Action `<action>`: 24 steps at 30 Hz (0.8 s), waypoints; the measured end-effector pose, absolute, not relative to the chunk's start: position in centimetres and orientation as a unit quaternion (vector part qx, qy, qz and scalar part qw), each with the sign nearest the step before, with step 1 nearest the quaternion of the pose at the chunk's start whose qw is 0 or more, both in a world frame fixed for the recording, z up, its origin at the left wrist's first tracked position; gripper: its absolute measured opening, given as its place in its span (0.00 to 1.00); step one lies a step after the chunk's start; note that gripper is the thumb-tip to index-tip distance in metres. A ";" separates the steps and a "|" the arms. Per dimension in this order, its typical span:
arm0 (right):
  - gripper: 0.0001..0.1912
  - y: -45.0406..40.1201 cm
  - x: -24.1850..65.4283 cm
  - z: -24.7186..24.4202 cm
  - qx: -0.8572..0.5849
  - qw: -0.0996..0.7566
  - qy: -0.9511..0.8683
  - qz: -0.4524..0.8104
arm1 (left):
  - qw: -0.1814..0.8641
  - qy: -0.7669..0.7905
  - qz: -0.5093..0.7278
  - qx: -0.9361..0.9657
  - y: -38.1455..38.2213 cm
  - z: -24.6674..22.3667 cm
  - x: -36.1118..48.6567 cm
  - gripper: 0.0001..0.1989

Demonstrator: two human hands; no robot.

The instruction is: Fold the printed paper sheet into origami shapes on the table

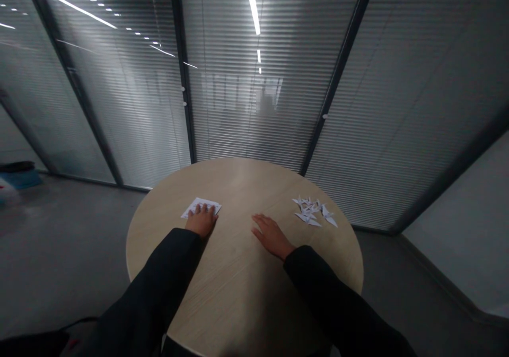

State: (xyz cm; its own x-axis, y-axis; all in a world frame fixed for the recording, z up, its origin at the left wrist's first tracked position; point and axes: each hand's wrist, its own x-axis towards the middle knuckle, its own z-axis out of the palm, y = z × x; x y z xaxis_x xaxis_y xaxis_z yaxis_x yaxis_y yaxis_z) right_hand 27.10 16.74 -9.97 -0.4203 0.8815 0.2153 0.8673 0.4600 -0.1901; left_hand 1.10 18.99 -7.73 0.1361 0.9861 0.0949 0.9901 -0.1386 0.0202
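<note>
A glass wall (pixel 254 86) with slatted blinds stands behind a round, pale wood table (pixel 238 179), seen from above. Two dark sleeves (pixel 155 288) reach onto the table from the near edge. The left hand (pixel 202 220) lies open and flat, its fingers pressed on a sheet of white paper (pixel 200 207) near the far left edge, apparently pinning it in place. The right hand (pixel 271 235) also lies open, palm down on bare wood, gripping nothing. Just beyond it, toward the right edge, sits a loose heap of small, pointed white paper cranes (pixel 314 211), apparently gathered there out of the way.
</note>
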 end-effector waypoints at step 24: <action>0.29 15.7 27.9 -9.0 -0.597 0.076 -0.799 0.000 | 0.014 -0.525 -0.092 -0.846 15.2 -9.3 6.9 0.30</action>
State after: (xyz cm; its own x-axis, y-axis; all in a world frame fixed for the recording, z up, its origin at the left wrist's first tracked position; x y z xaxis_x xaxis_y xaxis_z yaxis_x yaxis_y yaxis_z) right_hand 27.91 15.75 -9.03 -0.2764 0.9535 0.1205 0.9533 0.2878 -0.0912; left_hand 6.85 15.23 -9.29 0.4312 0.8861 0.1699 0.8913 -0.4476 0.0727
